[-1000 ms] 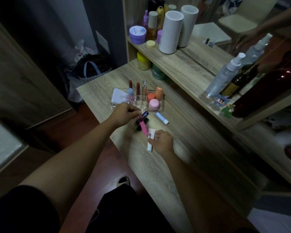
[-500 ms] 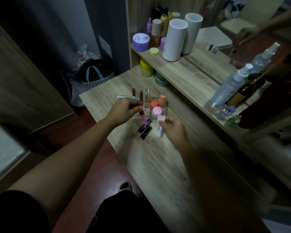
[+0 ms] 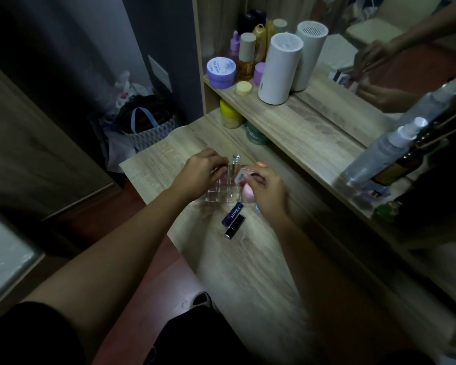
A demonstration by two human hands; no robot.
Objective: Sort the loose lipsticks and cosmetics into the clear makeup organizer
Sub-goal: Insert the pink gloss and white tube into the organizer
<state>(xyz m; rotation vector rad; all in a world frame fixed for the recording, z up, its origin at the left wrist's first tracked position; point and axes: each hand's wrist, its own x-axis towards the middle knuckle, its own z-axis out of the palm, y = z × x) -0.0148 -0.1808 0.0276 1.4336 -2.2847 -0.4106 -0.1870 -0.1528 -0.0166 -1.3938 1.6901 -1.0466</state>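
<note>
Both hands over the clear organizer [image 3: 223, 194], near the surface's [image 3: 248, 272] far left corner. Left hand [image 3: 204, 172] fingers pinched together above the slots; can't tell what they grip. Right hand [image 3: 267, 191] closed on a small white tube [image 3: 241, 177], tilted over the organizer. Blue Nivea stick [image 3: 232, 213] and black lipstick [image 3: 234, 226] lie touching, loose on the surface just in front of it.

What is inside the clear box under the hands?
Inside the clear box stand a clear tube with a silver cap and a pink round jar. The left hand and right hand cover the rest.
</note>
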